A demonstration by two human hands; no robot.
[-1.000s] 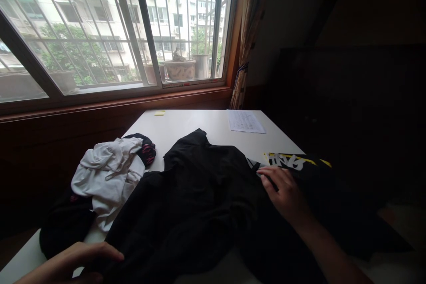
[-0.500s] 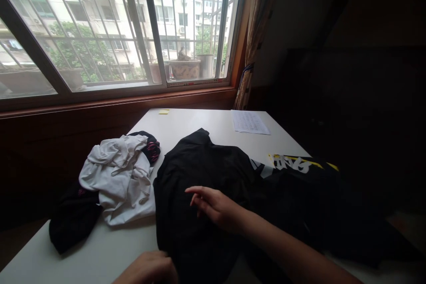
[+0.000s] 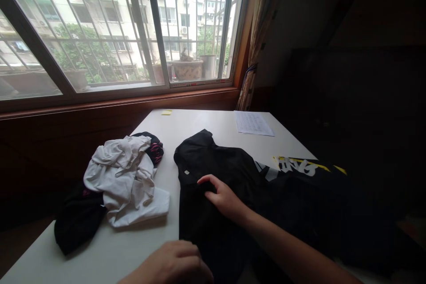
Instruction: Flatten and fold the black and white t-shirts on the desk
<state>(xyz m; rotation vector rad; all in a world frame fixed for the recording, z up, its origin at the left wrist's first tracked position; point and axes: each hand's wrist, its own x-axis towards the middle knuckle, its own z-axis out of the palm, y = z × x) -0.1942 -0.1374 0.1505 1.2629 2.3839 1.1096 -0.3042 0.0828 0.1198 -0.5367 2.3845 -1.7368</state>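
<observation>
Fingers of the right hand (image 3: 223, 199): thumb and forefinger curved with a narrow gap between their tips, over the black garment (image 3: 226, 155); whether they pinch cloth cannot be told.
Left hand (image 3: 175, 261): at the right hand's 7 o'clock, knuckles up, fingers curled at the black garment's edge; fingertips hidden, so their grip cannot be told.
Black garment: under the right hand, spread on the white table (image 3: 100, 257), a small pale tag (image 3: 187, 172) showing at 10 o'clock from that hand.
White garment (image 3: 124, 177): crumpled at 9 o'clock, atop black cloth (image 3: 78, 226).
Printed sheets (image 3: 254, 123): at 1 o'clock.
Yellow note (image 3: 167, 112): at 11 o'clock.
</observation>
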